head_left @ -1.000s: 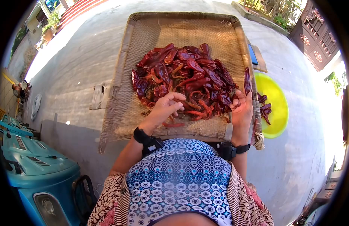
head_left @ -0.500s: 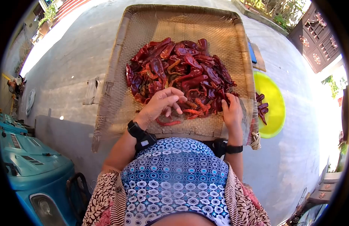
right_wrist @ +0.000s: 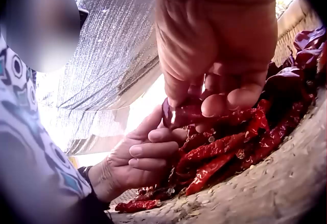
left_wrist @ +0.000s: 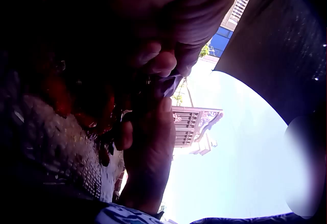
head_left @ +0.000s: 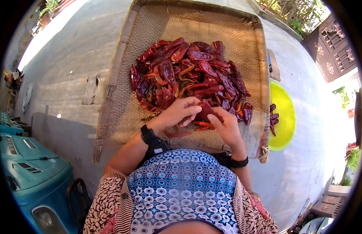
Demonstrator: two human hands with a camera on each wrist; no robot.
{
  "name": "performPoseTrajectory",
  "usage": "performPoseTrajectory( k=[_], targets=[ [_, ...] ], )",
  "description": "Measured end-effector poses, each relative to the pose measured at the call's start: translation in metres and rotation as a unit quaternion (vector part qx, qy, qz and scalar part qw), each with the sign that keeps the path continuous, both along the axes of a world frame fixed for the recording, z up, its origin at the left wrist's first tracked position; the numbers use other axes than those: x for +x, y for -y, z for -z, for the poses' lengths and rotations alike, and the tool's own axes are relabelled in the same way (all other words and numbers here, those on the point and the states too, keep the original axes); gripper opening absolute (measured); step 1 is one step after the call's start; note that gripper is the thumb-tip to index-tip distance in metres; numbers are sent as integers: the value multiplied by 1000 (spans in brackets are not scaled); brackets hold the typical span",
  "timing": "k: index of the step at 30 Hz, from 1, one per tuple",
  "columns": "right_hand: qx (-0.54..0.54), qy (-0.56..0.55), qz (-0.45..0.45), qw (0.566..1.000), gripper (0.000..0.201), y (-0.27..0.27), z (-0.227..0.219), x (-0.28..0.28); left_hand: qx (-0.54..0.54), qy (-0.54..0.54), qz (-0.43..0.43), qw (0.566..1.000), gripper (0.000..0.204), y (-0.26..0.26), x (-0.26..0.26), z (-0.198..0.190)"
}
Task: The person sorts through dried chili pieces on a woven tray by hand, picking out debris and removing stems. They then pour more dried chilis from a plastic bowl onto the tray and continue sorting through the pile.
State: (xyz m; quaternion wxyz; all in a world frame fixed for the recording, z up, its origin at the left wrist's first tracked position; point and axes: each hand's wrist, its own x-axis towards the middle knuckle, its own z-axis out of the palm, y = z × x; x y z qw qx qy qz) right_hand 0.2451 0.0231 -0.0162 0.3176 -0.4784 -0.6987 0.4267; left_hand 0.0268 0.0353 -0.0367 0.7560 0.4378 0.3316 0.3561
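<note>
Both hands hold one dark red pepper (head_left: 204, 110) over the near edge of a pepper heap (head_left: 171, 72). The left hand (head_left: 176, 114) pinches its left end between thumb and fingers, and the right hand (head_left: 228, 126) grips its right end. In the right wrist view the glossy pepper (right_wrist: 179, 113) shows between the left hand (right_wrist: 140, 157) and the right hand (right_wrist: 217, 45). Thinner, wrinkled bright red peppers (right_wrist: 212, 150) lie just under the hands. The left wrist view is dark; the hands meet there, the pepper barely visible.
A shallow woven tray (head_left: 122, 78) carries the heap. Right of it, a yellow-green basin (head_left: 284, 124) holds several dark red peppers (head_left: 273, 119). A board (head_left: 273, 66) lies beyond. At the lower left stands a teal vehicle (head_left: 36, 171); a gate (head_left: 331, 48) is at the upper right.
The right hand went from the tray's right edge, where a pepper stood above its fingers, to the heap, then left to meet the left hand with a pepper between them. The view shifted slightly.
</note>
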Motion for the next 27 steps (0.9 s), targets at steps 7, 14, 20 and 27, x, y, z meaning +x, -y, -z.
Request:
performPoseTrajectory(
  k=[7,14,20,27],
  targets=[
    [-84,-17,-7,996,15,6,0,15,-43,96,56,993,30,0,-4,16],
    [-49,-307,253,916,21,-15,-5,74,-19,132,73,988,41,2,-6,13],
    [-144,-14,236,961,36,-10,-3,70,-11,136,94,986,46,2,-10,12],
    [34,271,213,938,50,-9,15,42,-4,139,128,982,48,0,-13,16]
  ],
)
